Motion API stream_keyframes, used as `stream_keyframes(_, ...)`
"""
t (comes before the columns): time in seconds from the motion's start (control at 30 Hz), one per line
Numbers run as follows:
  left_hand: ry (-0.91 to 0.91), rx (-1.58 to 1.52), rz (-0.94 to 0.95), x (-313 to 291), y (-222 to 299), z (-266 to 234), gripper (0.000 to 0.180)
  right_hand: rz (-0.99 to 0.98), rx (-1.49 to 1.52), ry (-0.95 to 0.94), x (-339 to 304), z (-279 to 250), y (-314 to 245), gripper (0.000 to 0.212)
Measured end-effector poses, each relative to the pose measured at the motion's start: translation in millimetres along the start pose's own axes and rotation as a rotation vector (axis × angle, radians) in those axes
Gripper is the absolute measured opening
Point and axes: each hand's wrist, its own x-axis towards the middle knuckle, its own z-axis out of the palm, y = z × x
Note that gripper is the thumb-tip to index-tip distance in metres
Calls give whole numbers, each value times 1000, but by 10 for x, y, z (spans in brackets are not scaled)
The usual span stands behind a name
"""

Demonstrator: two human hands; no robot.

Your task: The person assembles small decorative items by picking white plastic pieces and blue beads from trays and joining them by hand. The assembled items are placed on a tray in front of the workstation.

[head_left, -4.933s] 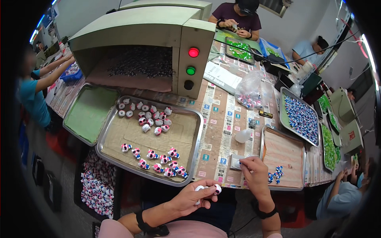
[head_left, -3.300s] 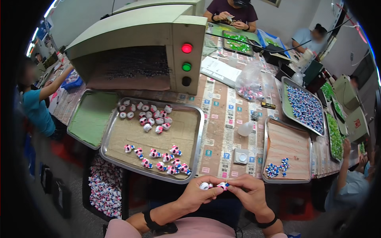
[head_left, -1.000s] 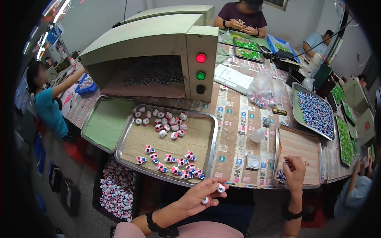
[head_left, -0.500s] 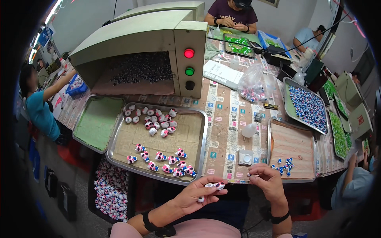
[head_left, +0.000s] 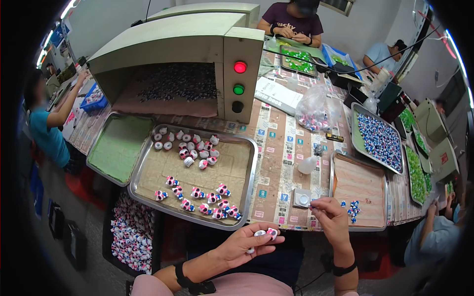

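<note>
My left hand (head_left: 245,242), fingers curled, holds several small white toy heads (head_left: 271,233) with pink and dark markings. My right hand (head_left: 332,219) is closed in a pinch beside a small square block with a round white dish (head_left: 302,198). Whatever sits between its fingertips is too small to name. Left of the hands, a metal tray (head_left: 253,165) lined with brown paper carries loose toy heads (head_left: 197,148) at the back. Nearer its front lie pink, white and blue toy figures (head_left: 213,198). Small blue pieces (head_left: 353,209) lie on a tray with an orange-brown lining (head_left: 363,182), right of my right hand.
A beige machine (head_left: 241,111) with red and green lights stands behind the tray. A squeeze bottle (head_left: 307,165), a plastic bag of parts (head_left: 314,111) and a notebook (head_left: 279,93) are on the table. A bin of figures (head_left: 129,241) sits below left. Co-workers sit around.
My right hand has moved forward to the small dish. The heads in my left hand have turned, with more pink showing. The whole view has shifted slightly.
</note>
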Motion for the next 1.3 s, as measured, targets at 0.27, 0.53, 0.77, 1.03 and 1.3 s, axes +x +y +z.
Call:
stream_keyframes(0.27, 19, 44, 6, 36, -86, -29, 32, -195, -471, 51, 203, 172, -78, 11)
stream_keyframes(0.53, -28, 64, 28, 68, -81, -86, 33, -314, -685, 14, 293, 169, 40, 13)
stream_keyframes(0.77, 25, 42, 32, 83, -87, -57, 31, -296, -562, 60, 135, 173, -160, 14)
stream_keyframes(1.03, 21, 75, 45, 131, -108, -34, 35, -201, -233, -135, -258, 277, -518, 22)
stream_keyframes(1.3, 36, 84, 37, 108, -94, -32, 34, -98, -41, -104, -338, 290, -350, 26)
